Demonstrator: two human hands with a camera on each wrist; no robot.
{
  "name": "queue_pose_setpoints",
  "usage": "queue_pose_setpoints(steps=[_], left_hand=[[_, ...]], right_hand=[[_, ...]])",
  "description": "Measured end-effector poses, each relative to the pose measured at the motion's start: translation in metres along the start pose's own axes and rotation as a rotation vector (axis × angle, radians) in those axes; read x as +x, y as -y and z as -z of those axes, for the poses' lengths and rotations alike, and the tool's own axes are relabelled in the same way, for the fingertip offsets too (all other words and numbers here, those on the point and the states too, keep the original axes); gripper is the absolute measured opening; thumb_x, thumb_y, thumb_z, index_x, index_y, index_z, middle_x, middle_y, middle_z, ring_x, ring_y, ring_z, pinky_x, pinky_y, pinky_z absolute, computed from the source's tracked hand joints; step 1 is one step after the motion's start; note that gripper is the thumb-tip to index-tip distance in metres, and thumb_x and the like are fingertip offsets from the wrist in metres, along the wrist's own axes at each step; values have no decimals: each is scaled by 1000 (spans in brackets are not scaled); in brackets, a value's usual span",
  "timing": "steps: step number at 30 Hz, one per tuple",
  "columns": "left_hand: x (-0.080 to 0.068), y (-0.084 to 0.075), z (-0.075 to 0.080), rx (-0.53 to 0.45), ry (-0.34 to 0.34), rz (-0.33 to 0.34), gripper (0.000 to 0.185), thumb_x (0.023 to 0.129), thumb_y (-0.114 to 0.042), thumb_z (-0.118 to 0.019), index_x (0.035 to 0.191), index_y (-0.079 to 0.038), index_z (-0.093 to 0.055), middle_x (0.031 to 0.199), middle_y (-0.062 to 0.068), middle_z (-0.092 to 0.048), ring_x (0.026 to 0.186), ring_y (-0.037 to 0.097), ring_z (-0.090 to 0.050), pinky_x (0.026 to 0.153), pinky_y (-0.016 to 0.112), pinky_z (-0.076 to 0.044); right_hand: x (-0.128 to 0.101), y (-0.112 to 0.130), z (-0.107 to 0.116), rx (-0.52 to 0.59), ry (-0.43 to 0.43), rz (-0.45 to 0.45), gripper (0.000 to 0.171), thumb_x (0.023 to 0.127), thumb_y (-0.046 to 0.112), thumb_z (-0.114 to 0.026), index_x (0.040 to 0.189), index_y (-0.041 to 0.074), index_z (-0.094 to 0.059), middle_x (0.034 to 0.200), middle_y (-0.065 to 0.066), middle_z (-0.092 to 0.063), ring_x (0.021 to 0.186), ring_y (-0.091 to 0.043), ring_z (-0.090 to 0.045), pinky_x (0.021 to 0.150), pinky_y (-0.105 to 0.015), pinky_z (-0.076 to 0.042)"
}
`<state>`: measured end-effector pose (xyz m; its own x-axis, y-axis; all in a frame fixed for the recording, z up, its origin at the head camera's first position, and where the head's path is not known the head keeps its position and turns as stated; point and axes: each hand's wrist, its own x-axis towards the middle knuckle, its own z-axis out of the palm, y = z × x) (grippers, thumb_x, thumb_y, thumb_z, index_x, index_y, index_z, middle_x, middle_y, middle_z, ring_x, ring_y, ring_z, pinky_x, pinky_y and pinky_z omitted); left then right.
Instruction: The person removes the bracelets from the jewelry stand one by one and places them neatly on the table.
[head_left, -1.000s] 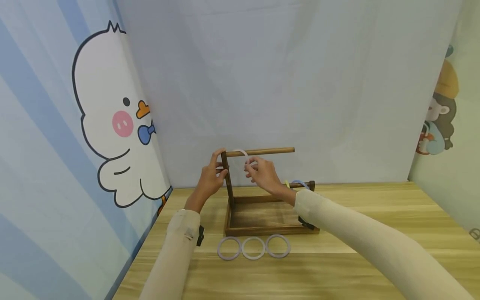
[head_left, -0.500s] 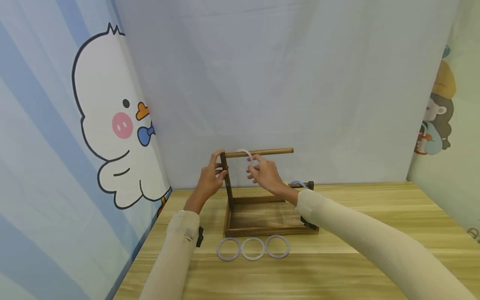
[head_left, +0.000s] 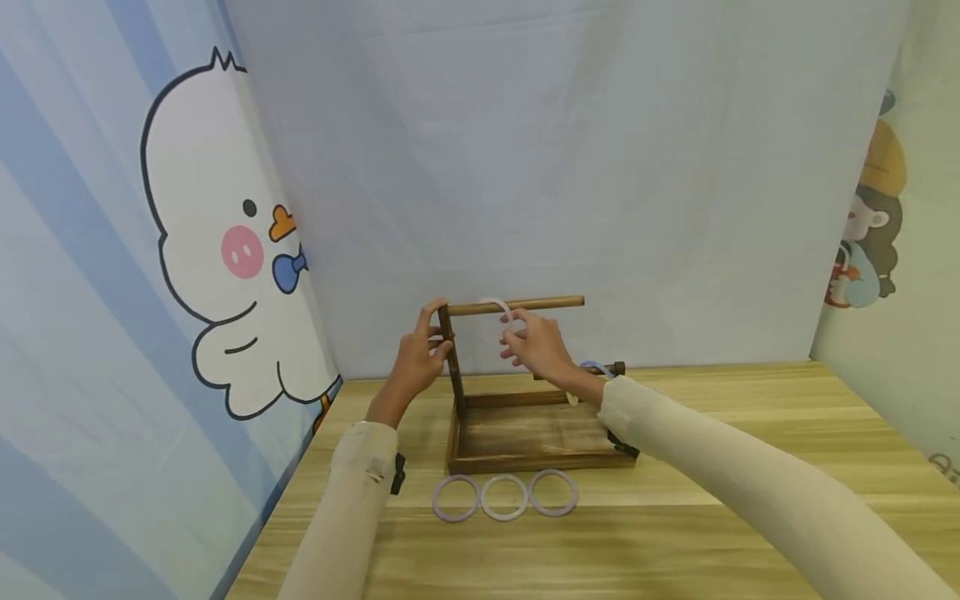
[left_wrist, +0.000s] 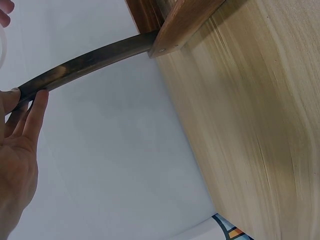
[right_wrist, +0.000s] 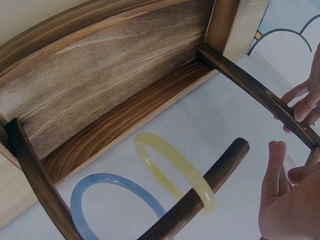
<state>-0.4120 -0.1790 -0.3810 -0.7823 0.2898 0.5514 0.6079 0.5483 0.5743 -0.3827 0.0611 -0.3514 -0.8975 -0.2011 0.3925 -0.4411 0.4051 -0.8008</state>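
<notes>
Sliding rightward since earlier, the pale translucent bangle ring (head_left: 497,321) is riding the dark wooden stand's top rod (head_left: 517,306) — left hand (head_left: 420,354) gripping the upright post (head_left: 451,358), bracing; right hand (head_left: 538,346) pinching the ring.

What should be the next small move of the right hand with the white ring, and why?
Probably slide the white ring leftward along the upper rod, then release it. The right hand pinches it there, while the left hand steadies the upright post.
</notes>
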Motion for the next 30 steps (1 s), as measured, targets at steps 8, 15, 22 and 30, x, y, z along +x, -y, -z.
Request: queue_pose_setpoints(steps=[8,15,22,30], left_hand=[[0,-1,-2,9,9,12,74,101,8,-61,161,-20,-27,132,32,-63,117,42,-69,93,46,-62],[1,-3,-3,24,4,11,74,101,6,-61,161,-23,-27,131,31,-64,117,41,-69,95,44,-62],[0,-4,-3,33,-9,-16,75,101,8,-61,160,-23,-28,128,31,-65,114,41,-70,94,45,-62],[1,-4,-5,30,2,-3,76,101,7,-62,161,-25,-27,129,31,-65,115,41,-70,94,44,-62]], right_hand=[[-5,-5,12,-23,-9,5,32,105,4,-55,135,-1,-63,107,-24,-76,81,-29,-78,59,-28,-65],[-8,-12,24,-19,-28,20,32,104,2,-55,134,-3,-63,106,-26,-75,80,-31,-78,59,-31,-65],[-8,-17,31,-26,-39,20,31,104,2,-55,133,-3,-64,102,-24,-77,76,-25,-78,57,-28,-64],[-10,-21,41,-30,-39,7,31,104,2,-54,134,-4,-63,101,-24,-77,78,-29,-79,62,-35,-66]])
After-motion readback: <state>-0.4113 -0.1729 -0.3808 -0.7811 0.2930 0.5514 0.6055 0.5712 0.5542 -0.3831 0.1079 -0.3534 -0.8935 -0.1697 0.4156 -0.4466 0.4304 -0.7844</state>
